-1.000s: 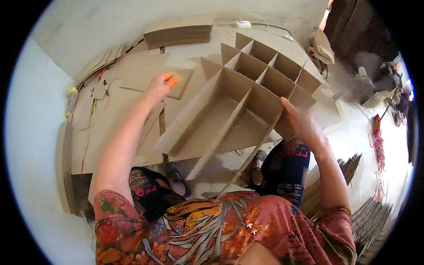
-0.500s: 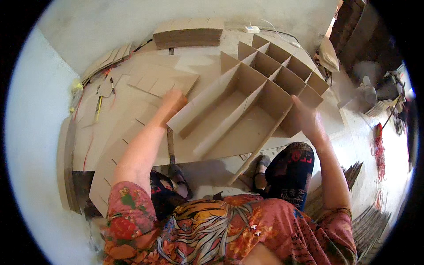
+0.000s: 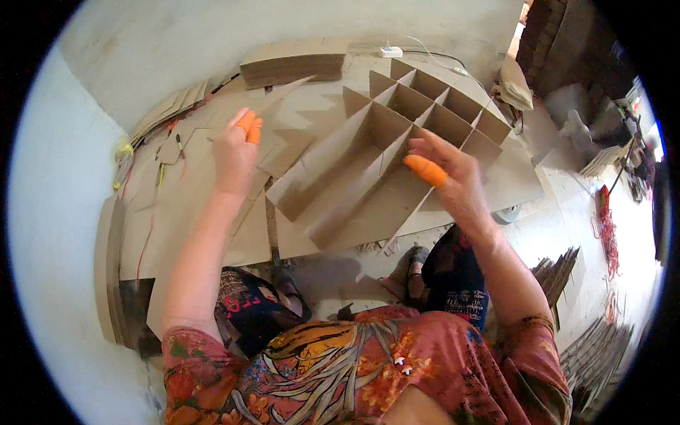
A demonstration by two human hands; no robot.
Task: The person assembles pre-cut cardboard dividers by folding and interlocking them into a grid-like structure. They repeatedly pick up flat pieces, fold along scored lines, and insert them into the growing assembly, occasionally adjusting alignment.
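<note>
A brown cardboard divider grid stands on the work surface, its long compartments nearest me and smaller square cells at the far right. Above the cardboard to its left, my left hand is raised, orange covers on two fingers. Its curled fingers are closed on a thin cardboard strip, seen almost edge-on and blurred. My right hand, an orange cover on its thumb, hovers over the grid's right long compartment close to a cross panel. Its thumb and fingers are apart, with nothing visible between them.
A stack of cardboard lies against the back wall, near a white power strip. Markers lie at the left. Red cords and cardboard bundles are on the right. My knees are below the surface's near edge.
My left hand has risen leftward from beside the grid, lifting a cardboard strip. My right hand has let go of the grid's right side and moved left over the long compartment.
</note>
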